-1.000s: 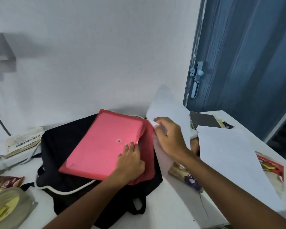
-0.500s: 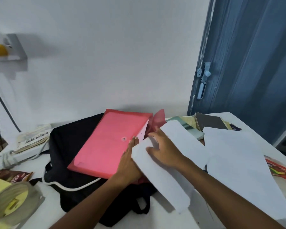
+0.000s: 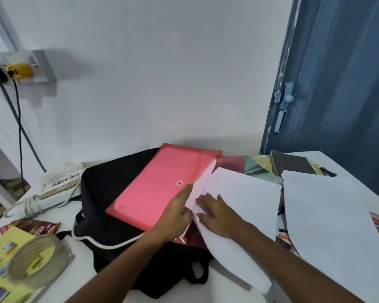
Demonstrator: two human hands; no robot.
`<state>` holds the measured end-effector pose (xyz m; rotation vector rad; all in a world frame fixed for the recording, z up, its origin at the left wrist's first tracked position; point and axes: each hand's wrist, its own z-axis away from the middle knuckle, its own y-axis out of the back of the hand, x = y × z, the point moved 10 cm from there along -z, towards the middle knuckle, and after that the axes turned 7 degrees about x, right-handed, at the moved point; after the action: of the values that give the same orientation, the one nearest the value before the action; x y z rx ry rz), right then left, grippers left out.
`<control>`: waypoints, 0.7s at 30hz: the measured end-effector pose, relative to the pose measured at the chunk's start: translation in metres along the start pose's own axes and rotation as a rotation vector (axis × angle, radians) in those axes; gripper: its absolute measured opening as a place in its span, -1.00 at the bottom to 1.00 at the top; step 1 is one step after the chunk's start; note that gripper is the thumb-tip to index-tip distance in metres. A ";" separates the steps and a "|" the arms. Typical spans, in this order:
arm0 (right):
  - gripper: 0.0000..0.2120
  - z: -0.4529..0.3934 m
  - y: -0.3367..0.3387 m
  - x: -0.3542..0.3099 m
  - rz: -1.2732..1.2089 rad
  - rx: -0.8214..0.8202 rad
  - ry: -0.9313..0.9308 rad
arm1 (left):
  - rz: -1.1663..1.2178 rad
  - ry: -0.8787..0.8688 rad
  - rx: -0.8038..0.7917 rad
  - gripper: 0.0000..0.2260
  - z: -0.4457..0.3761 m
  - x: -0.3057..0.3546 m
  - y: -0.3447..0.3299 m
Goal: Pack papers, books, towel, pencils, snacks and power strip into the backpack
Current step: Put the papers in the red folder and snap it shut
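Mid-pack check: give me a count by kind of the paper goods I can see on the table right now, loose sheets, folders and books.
White sheets: 2, one under the right hand, one farther right
Pink folder: 1, on the backpack, left hand at its open edge
Books at the back right: at least 3; stack partly hidden
Total: at least 6

The backpack (image 3: 109, 193) is matt black cloth with a white cord trim. On it lies a folder (image 3: 162, 186) of smooth, slightly see-through pink plastic with a small button clasp. The sheets (image 3: 245, 206) are plain matt white paper. The tape roll (image 3: 37, 261) looks glossy; the snack packet (image 3: 37, 226) is shiny foil. The desk (image 3: 83, 265) is smooth white.
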<state>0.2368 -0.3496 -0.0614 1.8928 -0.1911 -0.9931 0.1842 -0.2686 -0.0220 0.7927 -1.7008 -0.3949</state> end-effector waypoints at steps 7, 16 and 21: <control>-0.53 0.009 0.003 0.003 -0.062 0.222 0.101 | -0.059 0.027 0.106 -0.44 0.002 -0.005 0.019; -0.65 0.017 0.093 0.016 0.328 0.708 -0.096 | -0.535 0.094 -0.094 -0.19 0.003 -0.025 -0.019; -0.26 0.057 0.125 0.092 0.055 0.706 -0.665 | -0.528 0.114 -0.079 -0.19 0.001 -0.030 -0.022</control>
<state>0.2902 -0.5008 -0.0242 2.0608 -1.0948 -1.6365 0.1935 -0.2634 -0.0575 1.1824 -1.3463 -0.7564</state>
